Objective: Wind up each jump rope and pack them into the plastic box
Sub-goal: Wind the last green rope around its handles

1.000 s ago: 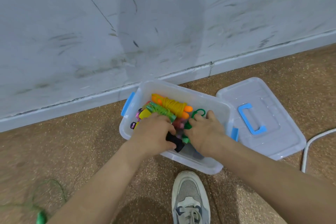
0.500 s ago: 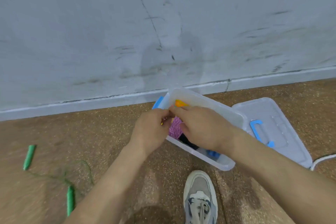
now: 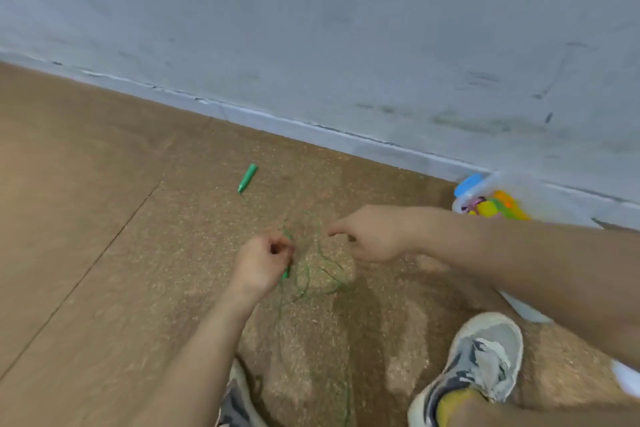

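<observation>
Head view: my feed has swung left since half a second ago, when both hands were in the plastic box [image 3: 493,189]. The box now sits at the right edge of the picture, against the foot of the grey wall [image 3: 311,28], with its blue latch [image 3: 468,181] facing me and wound ropes [image 3: 498,207] in yellow, orange and green showing inside. The lid that lay beside it is out of frame.

Both hands have left the box and come over to the green jump rope [image 3: 322,272], which lies unwound on the speckled brown floor [image 3: 138,253], well apart from the box. The left grip [image 3: 261,265] is clenched, fingers curled round one end of that rope. A stub of green handle pokes out just below the fist and thin cord trails away from it toward my feet. The right grip [image 3: 372,236] hovers just beside the loose loops, forefinger stretched out to the left and the other fingers tucked under. The cord is thin and the frame blurred, so I cannot tell whether it has hold of any.

The rope's far handle [image 3: 248,178] lies on the floor nearer the wall, apart from both hands, as it did before. A grey right shoe [image 3: 481,357] and the toe of a left shoe [image 3: 235,402] are planted at the bottom, either side of the trailing cord.
</observation>
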The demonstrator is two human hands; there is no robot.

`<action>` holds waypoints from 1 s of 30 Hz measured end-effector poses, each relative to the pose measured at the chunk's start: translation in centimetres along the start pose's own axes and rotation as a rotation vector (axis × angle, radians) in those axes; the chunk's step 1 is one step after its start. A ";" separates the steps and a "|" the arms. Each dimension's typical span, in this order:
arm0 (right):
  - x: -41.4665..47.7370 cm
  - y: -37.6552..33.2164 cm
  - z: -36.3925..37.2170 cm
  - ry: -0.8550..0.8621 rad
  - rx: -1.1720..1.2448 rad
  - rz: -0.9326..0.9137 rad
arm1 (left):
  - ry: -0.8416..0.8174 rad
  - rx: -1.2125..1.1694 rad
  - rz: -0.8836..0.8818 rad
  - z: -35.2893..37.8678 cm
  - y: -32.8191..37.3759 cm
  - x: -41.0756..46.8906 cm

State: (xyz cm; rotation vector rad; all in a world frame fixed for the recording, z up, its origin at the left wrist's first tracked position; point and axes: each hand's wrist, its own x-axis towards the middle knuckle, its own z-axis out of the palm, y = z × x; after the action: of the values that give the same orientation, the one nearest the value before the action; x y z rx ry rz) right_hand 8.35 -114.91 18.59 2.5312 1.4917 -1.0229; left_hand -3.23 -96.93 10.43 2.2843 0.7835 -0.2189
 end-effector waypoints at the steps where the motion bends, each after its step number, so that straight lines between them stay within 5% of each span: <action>1: 2.2 -0.5 2.1 -0.002 0.047 0.026 | -0.034 -0.016 -0.055 0.6 -2.1 -0.4; 8: 11.5 -0.8 16.6 0.132 0.480 0.475 | -0.359 0.149 -0.168 9.5 -12.2 -3.5; 13: 13.2 0.7 23.2 0.163 0.407 0.739 | -0.413 0.031 -0.182 14.2 -13.0 -3.4; 18: 13.1 0.5 26.0 0.240 0.355 0.587 | -0.337 0.028 -0.129 15.7 -12.3 -2.4; 23: 11.3 0.4 16.6 0.074 1.121 0.403 | -0.224 -0.015 0.184 12.9 -7.2 -0.1; 26: 8.1 0.8 8.9 0.181 1.293 0.233 | -0.328 -0.366 0.114 9.1 -2.4 0.2; 30: 3.0 0.7 1.1 0.299 1.687 0.081 | -0.382 -0.449 0.261 4.6 2.9 -2.5</action>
State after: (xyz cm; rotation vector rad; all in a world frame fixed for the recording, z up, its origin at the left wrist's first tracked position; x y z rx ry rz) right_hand 9.37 -113.34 15.89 3.6021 0.2511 -2.7646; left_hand -3.25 -102.85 9.61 1.8173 0.2945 -0.3117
